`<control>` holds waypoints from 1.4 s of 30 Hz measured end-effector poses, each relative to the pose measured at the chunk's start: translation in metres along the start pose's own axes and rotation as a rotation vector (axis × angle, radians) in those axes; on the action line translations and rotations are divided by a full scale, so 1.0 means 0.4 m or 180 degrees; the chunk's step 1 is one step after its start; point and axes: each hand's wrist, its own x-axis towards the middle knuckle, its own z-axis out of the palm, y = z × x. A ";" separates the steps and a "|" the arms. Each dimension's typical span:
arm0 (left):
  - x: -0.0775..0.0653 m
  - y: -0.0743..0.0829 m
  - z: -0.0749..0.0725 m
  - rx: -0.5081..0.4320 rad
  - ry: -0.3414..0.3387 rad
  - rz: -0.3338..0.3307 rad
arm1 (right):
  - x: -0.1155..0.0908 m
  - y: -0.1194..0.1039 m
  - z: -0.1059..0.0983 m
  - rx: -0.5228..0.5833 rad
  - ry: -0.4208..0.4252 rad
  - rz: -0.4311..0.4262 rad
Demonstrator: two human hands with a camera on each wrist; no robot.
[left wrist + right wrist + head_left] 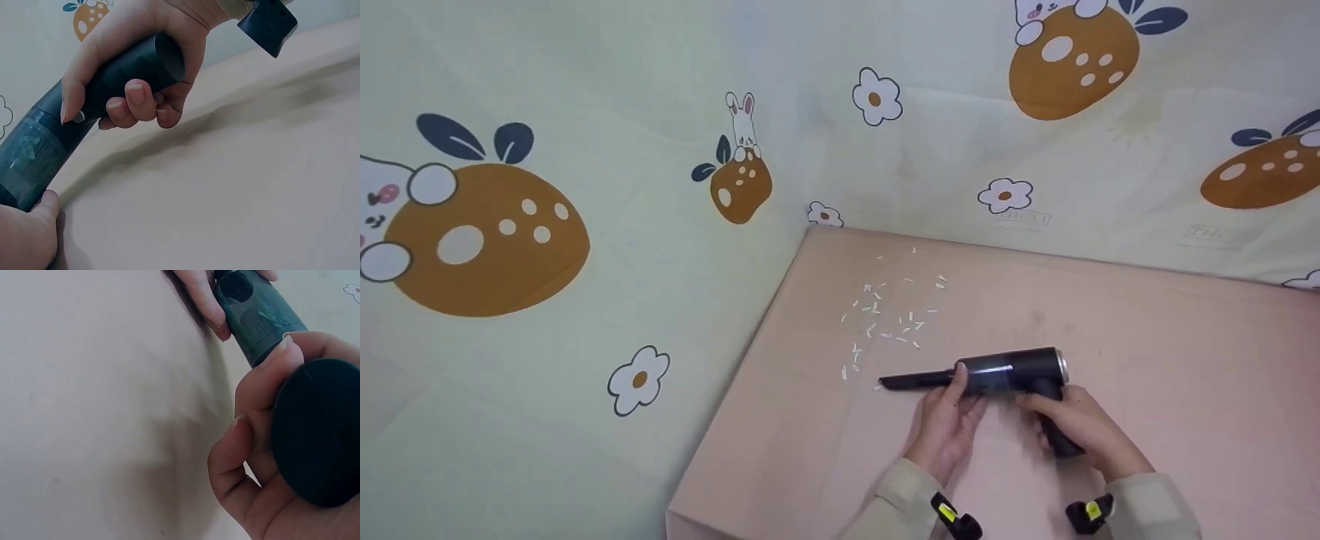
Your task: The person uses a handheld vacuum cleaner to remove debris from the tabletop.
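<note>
A black handheld vacuum cleaner (1027, 367) with a clear dust cup (31, 152) is held low over the table, its narrow nozzle (915, 380) pointing left. Around its handle curl the fingers of my right hand (1084, 424). My left hand (945, 431) grips the front of the body, thumb on the near side and fingers underneath. Pale bits show through the dust cup in both wrist views. Many small white scraps (875, 309) lie scattered beyond the nozzle, and one scrap (877, 388) sits right by its tip.
The table (1185, 375) has a pink cover, and its left edge drops away beside the scraps. Behind and to the left hang pale curtains (660, 285) printed with fruit, rabbits and flowers. A few dark specks dot the cover.
</note>
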 end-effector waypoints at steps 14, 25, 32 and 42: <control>-0.003 0.010 -0.009 -0.0047 0.0034 0.0047 | 0.007 0.002 0.023 -0.0008 0.0061 -0.0019; 0.000 0.011 -0.013 -0.0103 0.0012 0.0050 | 0.020 0.019 0.030 0.0008 0.0121 -0.0036; 0.014 0.023 -0.014 -0.0094 -0.0004 0.0030 | 0.016 0.015 0.046 0.0050 0.0167 -0.0104; 0.031 0.043 -0.017 0.0010 0.0004 0.0031 | 0.027 0.005 0.073 0.0061 0.0309 -0.0082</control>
